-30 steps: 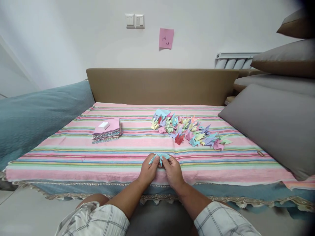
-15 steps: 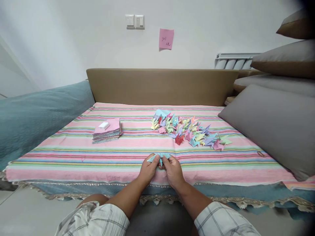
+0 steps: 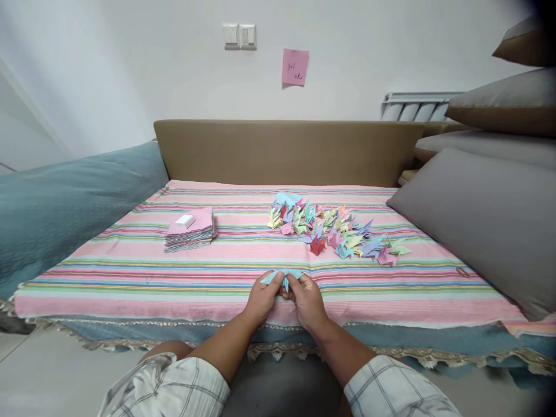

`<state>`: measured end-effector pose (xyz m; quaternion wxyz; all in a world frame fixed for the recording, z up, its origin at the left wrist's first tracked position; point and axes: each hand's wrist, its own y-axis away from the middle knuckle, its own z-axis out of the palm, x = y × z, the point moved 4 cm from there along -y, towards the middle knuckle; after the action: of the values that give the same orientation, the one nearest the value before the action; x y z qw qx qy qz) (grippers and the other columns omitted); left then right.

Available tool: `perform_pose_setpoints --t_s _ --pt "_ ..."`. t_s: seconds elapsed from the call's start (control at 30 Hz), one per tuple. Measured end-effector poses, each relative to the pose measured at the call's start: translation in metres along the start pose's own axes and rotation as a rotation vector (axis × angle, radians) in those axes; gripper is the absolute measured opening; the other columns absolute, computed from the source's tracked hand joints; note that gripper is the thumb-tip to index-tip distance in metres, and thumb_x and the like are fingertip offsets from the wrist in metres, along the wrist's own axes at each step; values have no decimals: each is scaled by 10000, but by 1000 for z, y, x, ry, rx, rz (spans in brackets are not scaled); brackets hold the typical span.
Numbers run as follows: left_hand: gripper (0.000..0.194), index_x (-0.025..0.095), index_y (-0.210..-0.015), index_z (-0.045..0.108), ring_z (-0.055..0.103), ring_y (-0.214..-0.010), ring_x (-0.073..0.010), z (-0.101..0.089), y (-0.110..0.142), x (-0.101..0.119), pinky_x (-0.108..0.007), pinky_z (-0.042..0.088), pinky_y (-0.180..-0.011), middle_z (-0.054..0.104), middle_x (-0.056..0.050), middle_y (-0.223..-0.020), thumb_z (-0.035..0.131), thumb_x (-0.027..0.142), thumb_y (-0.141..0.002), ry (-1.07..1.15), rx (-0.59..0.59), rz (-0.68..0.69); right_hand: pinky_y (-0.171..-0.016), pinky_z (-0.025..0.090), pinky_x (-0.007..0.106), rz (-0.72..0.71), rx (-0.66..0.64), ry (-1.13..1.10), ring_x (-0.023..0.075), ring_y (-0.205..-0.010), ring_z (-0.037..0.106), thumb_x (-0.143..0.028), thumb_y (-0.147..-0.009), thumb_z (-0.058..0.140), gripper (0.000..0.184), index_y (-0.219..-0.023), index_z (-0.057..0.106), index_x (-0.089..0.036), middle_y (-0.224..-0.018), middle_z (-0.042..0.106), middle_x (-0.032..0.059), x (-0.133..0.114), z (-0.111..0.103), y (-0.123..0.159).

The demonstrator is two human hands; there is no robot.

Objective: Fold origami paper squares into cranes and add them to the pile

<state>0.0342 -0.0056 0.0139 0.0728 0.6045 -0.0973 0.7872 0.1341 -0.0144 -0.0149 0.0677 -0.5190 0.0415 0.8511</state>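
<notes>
Between my two hands is a light blue paper crane (image 3: pixel 285 281), its wings spread to both sides. My left hand (image 3: pixel 262 296) pinches its left side, the thumb lying on top of the paper. With thumb and fingers closed, my right hand (image 3: pixel 307 298) grips the other side. The thumbs almost meet at the crane's middle, and the fingers beneath are partly hidden. Beyond my hands lies a spread of folded paper cranes (image 3: pixel 334 234) in many colours. To the left stands a stack of square paper (image 3: pixel 190 233) with a small white block (image 3: pixel 185 220) on top.
A striped cloth (image 3: pixel 130 266) covers the seat. Grey cushions (image 3: pixel 482 220) are piled at the right, and a blue-covered armrest (image 3: pixel 82 202) bounds the left. Behind is a brown backrest (image 3: pixel 282 152). A small brown loop (image 3: pixel 463 271) lies near the cushion.
Both hands stay closed on the blue crane in nearly the same spot, the thumbs shifting slightly at its middle. The whole view has moved a little.
</notes>
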Motion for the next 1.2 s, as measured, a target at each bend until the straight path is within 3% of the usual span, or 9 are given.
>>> perform_pose_setpoints --t_s 0.47,0.93,1.2 --pt "348 128 -614 515 495 -505 -85 -3 -3 -13 -234 436 -573 482 42 -514 722 404 -647 375 52 -224 -396 371 149 236 -20 -276 64 -433 498 -397 -618 747 305 -677 600 -136 -500 572 -18 -8 7 2" --pt "334 120 -634 530 497 -493 -90 -1 -3 -12 -257 455 -577 504 23 -507 720 393 -655 401 34 -276 -388 373 181 218 -8 -226 74 -410 474 -405 -608 744 300 -643 590 -149 -475 540 -32 -11 6 1" --pt "286 130 -728 543 500 -478 -75 -6 -3 -11 -216 475 -534 507 28 -504 693 371 -694 421 106 -295 -374 366 168 244 40 -254 69 -410 477 -429 -619 736 320 -661 593 -146 -479 539 -28 -10 1 -2"
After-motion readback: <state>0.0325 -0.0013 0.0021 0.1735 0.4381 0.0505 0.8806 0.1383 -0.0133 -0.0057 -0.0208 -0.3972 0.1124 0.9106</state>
